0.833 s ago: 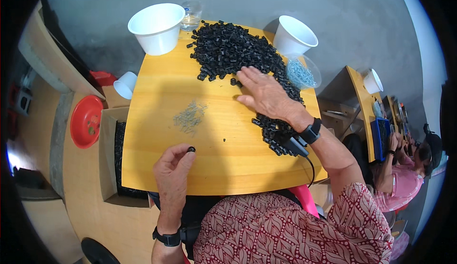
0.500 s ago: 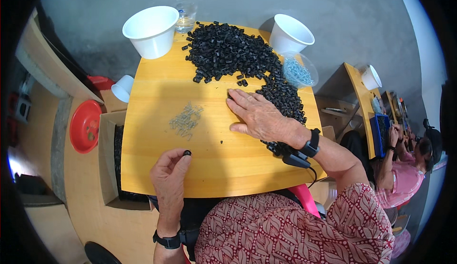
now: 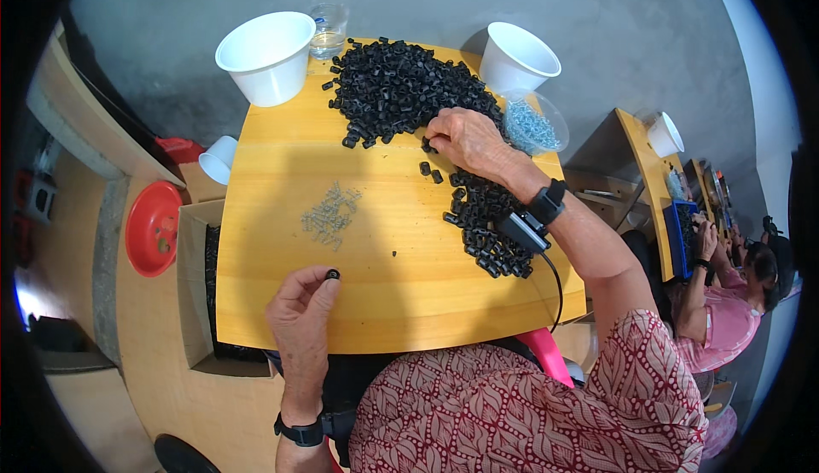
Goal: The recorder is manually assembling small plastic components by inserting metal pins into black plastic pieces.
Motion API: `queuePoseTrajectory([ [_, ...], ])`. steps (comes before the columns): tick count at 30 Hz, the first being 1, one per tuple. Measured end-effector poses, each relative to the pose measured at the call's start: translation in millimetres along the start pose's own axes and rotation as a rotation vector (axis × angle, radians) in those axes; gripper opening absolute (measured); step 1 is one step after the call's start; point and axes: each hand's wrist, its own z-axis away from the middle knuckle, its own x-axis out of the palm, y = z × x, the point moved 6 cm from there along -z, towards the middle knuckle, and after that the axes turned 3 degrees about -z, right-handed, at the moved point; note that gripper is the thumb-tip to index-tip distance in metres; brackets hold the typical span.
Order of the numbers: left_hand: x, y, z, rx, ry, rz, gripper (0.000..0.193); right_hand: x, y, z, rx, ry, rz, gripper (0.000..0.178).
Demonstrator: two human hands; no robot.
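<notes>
Pinching a black plastic piece [image 3: 333,275] in our left hand [image 3: 299,309]; right hand [image 3: 469,143] half-curled at the black heap [image 3: 397,85], any hold we can't tell.

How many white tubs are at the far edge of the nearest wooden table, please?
2: the left tub stands beside the clear cup, and the right tub is behind the clear bowl.

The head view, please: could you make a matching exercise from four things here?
1. small round black piece
2. shallow round red basin
3. clear round plastic bowl
4. thin silvery metal pieces

A. left of the yellow wooden table
B. between big black heap and left hand
C. near the table's right edge
D. pinched in left hand

Pairs: 1D; 2A; 3C; 4B
</notes>
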Motion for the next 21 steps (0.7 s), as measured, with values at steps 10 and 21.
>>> queuePoseTrajectory([
  [10, 2.4, 1.4, 0.0, -0.013, -0.004, 0.003, 0.014, 24.8, -7.6, -8.1, 0.012, -0.121, 0.112, 0.009],
  [21, 5.9, -5.1, 3.0, -0.031, -0.026, 0.062, 0.015, 22.5, -19.4, -5.3, -0.020, -0.127, 0.071, 0.007],
])
